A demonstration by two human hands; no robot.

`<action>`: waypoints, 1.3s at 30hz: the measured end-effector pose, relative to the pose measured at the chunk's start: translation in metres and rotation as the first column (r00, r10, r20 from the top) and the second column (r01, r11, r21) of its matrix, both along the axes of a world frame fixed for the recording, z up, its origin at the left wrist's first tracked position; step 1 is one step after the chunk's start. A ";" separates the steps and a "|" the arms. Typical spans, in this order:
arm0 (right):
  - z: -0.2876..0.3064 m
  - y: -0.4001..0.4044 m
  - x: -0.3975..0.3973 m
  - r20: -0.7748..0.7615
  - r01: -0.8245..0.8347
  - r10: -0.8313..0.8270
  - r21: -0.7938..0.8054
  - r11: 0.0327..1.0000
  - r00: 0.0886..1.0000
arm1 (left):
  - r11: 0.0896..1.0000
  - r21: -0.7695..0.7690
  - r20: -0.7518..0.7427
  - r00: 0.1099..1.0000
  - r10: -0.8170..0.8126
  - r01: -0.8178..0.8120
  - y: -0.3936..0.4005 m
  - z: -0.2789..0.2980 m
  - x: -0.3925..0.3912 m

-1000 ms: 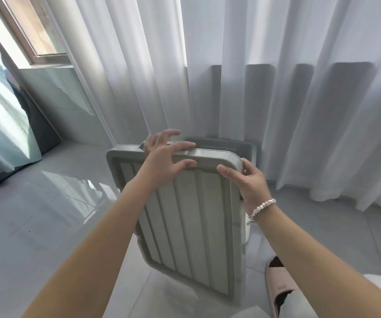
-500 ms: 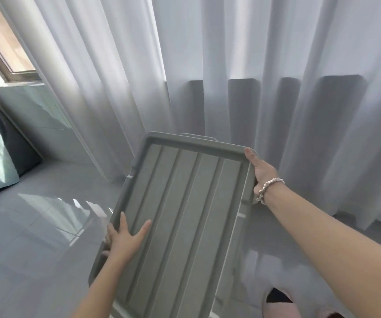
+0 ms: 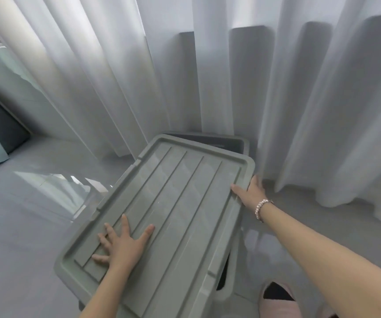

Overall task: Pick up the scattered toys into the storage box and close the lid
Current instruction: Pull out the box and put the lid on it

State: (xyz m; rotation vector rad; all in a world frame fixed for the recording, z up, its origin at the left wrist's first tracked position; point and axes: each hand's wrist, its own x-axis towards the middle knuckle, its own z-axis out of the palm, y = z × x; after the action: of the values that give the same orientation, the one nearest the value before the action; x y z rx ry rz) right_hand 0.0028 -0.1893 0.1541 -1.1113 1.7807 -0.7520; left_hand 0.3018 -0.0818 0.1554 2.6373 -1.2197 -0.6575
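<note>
Grey ribbed plastic lid is lying askew over the dark storage box by the white curtain, since you are steadying it to seat it: your left hand pressing flat with fingers spread, your right hand clasping its right edge.

I see a grey-green lid with raised stripes running along its top. Under it, the box looks a darker grey at its far edge. The curtain is white, with soft grey shadows in its folds. The floor is pale grey and shiny, with bright patches of light on it. On 1 wrist I see a bracelet of whitish beads. A slipper is light pink, dark inside.
</note>
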 end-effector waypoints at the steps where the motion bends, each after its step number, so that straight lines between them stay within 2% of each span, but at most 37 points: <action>1: 0.000 0.014 0.006 0.017 -0.020 0.020 -0.005 1.000 1.000 | 1.000 0.006 -0.003 1.000 0.003 -0.003 -0.001 0.001 -0.001; 6: -0.008 0.074 0.040 -0.098 -0.146 0.141 -0.039 0.989 0.985 | 0.999 0.013 0.003 0.999 0.036 -0.036 -0.008 0.001 -0.008; 9: -0.007 0.042 0.037 -0.184 -0.163 0.164 0.020 0.986 0.969 | 0.997 0.011 -0.013 0.997 0.082 -0.082 -0.020 0.002 -0.019; 12: -0.003 0.007 0.034 -0.286 -0.179 0.195 0.082 0.981 0.938 | 0.998 0.043 -0.044 0.998 0.039 -0.037 -0.030 0.007 -0.022; 15: -0.003 0.005 0.043 -0.436 -0.128 0.149 0.076 0.989 0.888 | 0.998 -0.068 -0.119 0.993 0.001 -0.009 -0.024 0.017 0.009; 17: -0.002 0.013 0.045 -0.559 -0.124 0.138 0.063 0.990 0.818 | 0.984 -0.153 -0.061 0.994 0.086 -0.095 -0.010 0.019 0.038; 18: -0.002 0.016 0.044 -0.584 -0.128 0.139 0.060 0.990 0.800 | 0.979 -0.141 -0.004 0.989 0.151 -0.150 -0.001 0.019 0.050; 19: -0.002 0.018 0.044 -0.584 -0.132 0.139 0.056 0.990 0.800 | 0.975 -0.105 0.031 0.979 0.201 -0.197 0.008 0.018 0.060; 21: 0.001 0.019 0.044 -0.549 -0.133 0.124 0.024 0.991 0.826 | 0.969 -0.053 0.001 0.970 0.243 -0.243 0.021 0.017 0.067; 25: 0.013 0.011 0.033 -0.405 -0.002 -0.032 -0.084 0.996 0.914 | 0.958 -0.148 -0.110 0.966 0.232 -0.247 0.030 0.014 0.060; 28: 0.013 0.006 0.020 -0.375 -0.015 0.012 -0.004 1.000 0.927 | 0.958 -0.181 -0.093 0.974 0.208 -0.222 0.029 0.010 0.049; 31: 0.006 0.007 0.020 -0.323 -0.045 0.066 0.073 0.996 0.944 | 0.943 -0.210 -0.175 0.959 0.224 -0.259 0.024 0.006 0.047; 35: 0.004 0.004 0.025 -0.234 0.012 0.015 0.114 0.993 0.972 | 0.927 -0.254 -0.270 0.941 0.205 -0.276 0.024 0.006 0.052; 37: 0.004 0.006 0.027 -0.216 0.036 -0.005 0.139 0.990 0.976 | 0.886 -0.295 -0.341 0.905 0.253 -0.359 0.027 0.009 0.049; 39: 0.003 0.011 0.027 -0.202 0.069 -0.037 0.153 0.986 0.979 | 0.838 -0.233 -0.422 0.828 0.370 -0.493 0.037 0.004 0.036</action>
State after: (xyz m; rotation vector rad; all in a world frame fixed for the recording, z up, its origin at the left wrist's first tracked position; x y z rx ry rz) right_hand 0.0302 -0.1779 0.1574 -1.0649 2.0080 -0.5339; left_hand 0.3378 -0.0447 0.1598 2.2531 -0.5280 -0.7293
